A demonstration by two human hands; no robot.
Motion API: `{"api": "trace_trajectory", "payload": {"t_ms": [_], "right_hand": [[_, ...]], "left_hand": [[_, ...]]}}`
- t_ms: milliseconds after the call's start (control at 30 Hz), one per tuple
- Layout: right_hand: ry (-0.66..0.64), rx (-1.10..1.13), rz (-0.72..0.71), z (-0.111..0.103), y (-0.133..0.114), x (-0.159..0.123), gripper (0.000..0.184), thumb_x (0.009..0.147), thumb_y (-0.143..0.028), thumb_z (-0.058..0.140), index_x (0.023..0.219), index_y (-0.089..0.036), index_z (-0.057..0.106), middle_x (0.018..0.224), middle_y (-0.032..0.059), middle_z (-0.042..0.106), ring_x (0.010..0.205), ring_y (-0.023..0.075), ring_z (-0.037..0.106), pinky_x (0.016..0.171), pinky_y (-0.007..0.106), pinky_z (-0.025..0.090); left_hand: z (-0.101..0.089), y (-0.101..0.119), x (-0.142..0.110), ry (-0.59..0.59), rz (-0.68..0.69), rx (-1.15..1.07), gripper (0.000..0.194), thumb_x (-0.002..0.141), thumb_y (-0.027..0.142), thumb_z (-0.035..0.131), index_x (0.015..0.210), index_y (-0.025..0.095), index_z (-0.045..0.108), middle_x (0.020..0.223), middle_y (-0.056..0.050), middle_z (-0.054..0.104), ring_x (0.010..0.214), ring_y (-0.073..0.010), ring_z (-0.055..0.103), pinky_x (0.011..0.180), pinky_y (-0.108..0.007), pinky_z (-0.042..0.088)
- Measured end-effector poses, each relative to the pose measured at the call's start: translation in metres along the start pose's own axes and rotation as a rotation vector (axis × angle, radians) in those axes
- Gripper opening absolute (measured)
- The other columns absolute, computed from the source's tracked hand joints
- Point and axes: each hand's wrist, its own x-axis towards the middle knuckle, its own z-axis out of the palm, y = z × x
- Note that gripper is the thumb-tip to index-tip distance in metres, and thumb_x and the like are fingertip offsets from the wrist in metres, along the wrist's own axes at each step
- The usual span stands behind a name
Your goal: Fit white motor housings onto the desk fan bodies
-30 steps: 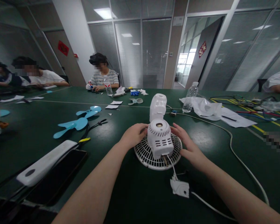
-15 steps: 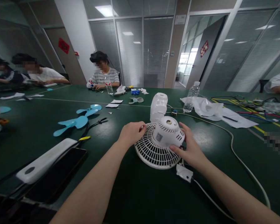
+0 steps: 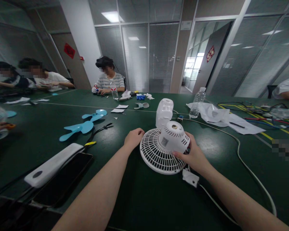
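Note:
A white fan grille (image 3: 152, 155) lies on the table with a white fan motor housing (image 3: 174, 141) sitting on it, a square label on its near side. My right hand (image 3: 194, 153) grips the housing from the right, thumb in front and fingers behind. By the grille's left rim is my left hand (image 3: 134, 138), its fingers curled together; whether they pinch anything small is hidden. Just behind stands a white fan base part (image 3: 164, 112). A small white box (image 3: 190, 178) on a cable lies below my right hand.
Blue fan blades (image 3: 79, 128), a white power bank-like bar (image 3: 54, 165) and a black phone (image 3: 64, 179) lie left. A water bottle (image 3: 197, 102), plastic bag (image 3: 213, 113) and long white cable (image 3: 239, 150) are right. A co-worker (image 3: 109, 80) sits across.
My left hand has moved left, from over the grille to its rim. My right hand stays on the motor housing. The view has shifted slightly.

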Motion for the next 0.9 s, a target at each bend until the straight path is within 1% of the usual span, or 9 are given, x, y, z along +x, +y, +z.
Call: {"api": "trace_trajectory", "payload": {"t_ms": [167,267,433,533,700,900], "right_hand": [[0.011,0.006,-0.034,0.005,0.005,-0.001,0.091,0.069,-0.045,0.078,0.142,-0.03,0.025,0.135,0.0106,0.05,0.123,0.0321,0.053,0.102,0.052,0.046],[0.01,0.026,-0.04,0.005,0.006,-0.002,0.093,0.068,-0.045,0.079,0.142,-0.031,0.024,0.136,0.0102,0.049,0.124,0.0322,0.051,0.104,0.052,0.043],[-0.071,0.116,-0.044,0.002,0.001,-0.004,0.089,0.076,-0.047,0.072,0.146,-0.029,0.02,0.141,0.0129,0.045,0.128,0.0328,0.047,0.107,0.053,0.039],[-0.08,0.117,-0.047,0.0,-0.002,-0.005,0.088,0.078,-0.044,0.07,0.147,-0.028,0.019,0.143,0.013,0.043,0.13,0.0321,0.046,0.108,0.052,0.037],[-0.085,0.065,-0.043,-0.003,-0.005,-0.002,0.088,0.077,-0.043,0.071,0.147,-0.03,0.021,0.142,0.0113,0.046,0.128,0.0317,0.048,0.107,0.052,0.039],[-0.171,-0.032,-0.025,-0.011,-0.008,0.003,0.092,0.074,-0.041,0.073,0.148,-0.03,0.019,0.141,0.0115,0.047,0.124,0.0326,0.052,0.101,0.052,0.046]], "left_hand": [[0.006,-0.006,0.005,-0.03,0.001,-0.033,0.029,0.092,0.041,0.044,0.091,0.027,0.07,0.093,-0.002,0.074,0.083,-0.0191,0.066,0.068,-0.026,0.046],[0.007,-0.008,0.007,-0.033,0.004,-0.047,0.028,0.092,0.039,0.045,0.092,0.027,0.07,0.093,-0.002,0.074,0.085,-0.019,0.065,0.072,-0.026,0.047],[0.008,-0.009,0.007,-0.034,0.013,-0.058,0.027,0.092,0.038,0.046,0.093,0.027,0.07,0.094,-0.002,0.074,0.086,-0.0191,0.065,0.075,-0.027,0.047],[0.007,-0.009,0.007,-0.04,0.016,-0.056,0.026,0.092,0.038,0.046,0.093,0.027,0.07,0.093,-0.002,0.073,0.085,-0.0193,0.065,0.073,-0.027,0.046],[0.007,-0.01,0.006,-0.045,0.022,-0.053,0.027,0.092,0.039,0.045,0.092,0.028,0.07,0.094,-0.002,0.073,0.085,-0.0196,0.065,0.071,-0.027,0.045],[0.009,-0.012,0.008,-0.043,0.038,-0.062,0.027,0.093,0.039,0.045,0.092,0.028,0.069,0.094,-0.002,0.073,0.086,-0.0197,0.065,0.075,-0.028,0.047]]}}
